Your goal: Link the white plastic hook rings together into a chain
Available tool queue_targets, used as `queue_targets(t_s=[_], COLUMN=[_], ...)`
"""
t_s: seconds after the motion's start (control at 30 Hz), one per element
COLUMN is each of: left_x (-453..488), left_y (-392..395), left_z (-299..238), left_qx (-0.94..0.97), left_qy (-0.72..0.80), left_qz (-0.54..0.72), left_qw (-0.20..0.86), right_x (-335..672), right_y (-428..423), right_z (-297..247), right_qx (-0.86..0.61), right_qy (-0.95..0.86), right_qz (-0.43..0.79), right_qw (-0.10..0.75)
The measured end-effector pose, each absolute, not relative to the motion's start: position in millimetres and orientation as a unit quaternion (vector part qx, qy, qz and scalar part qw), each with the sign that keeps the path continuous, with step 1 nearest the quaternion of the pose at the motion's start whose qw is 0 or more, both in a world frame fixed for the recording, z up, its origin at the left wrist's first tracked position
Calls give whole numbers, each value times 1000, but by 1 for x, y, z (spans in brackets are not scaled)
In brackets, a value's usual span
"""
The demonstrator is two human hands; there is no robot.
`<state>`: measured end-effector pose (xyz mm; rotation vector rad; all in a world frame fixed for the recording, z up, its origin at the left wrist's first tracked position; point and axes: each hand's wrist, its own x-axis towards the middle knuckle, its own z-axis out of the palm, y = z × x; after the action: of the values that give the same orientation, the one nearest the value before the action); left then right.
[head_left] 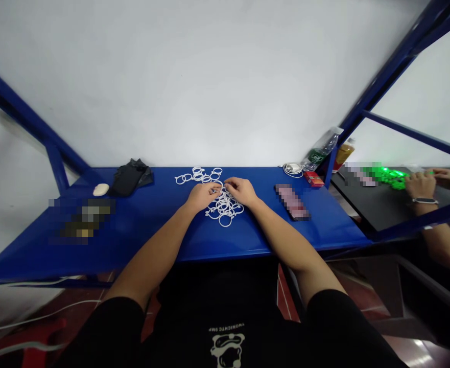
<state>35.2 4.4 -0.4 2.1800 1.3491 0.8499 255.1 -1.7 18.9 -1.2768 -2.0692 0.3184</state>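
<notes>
A loose pile of white plastic rings (225, 221), some with small tabs, lies on the blue table between and in front of my hands. My left hand (205, 196) is closed at the pile's left edge, thumb and fingers pinched on a thin white ring (216, 181). Across from it, my right hand (242, 191) is closed too, its fingertips pinching at the same ring. The exact grip is small and partly hidden by the fingers. Behind my hands lies a second group of white rings (197, 174), several of them looped together in short strings.
On the blue table (144, 230), a black pouch (127, 177), white oval object (101, 189) and blurred item lie left. To the right are a phone (291, 202), white cable (292, 169), red box (314, 179) and plastic bottle (320, 151). Another person's hands work farther right.
</notes>
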Motion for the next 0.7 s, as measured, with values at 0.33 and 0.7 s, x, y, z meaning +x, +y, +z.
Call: queue_targets(t_s=[0.33, 0.7], left_x=[11, -39], left_y=[11, 41], left_z=[15, -5], left_qx=[744, 636], left_qy=[543, 738], left_qz=[377, 225], left_qw=[96, 22], right_x=[255, 255], right_y=[-2, -1], right_z=[20, 18], right_qx=[-488, -487], right_qy=[-797, -798], right_qz=[121, 125], right_qw=[333, 333])
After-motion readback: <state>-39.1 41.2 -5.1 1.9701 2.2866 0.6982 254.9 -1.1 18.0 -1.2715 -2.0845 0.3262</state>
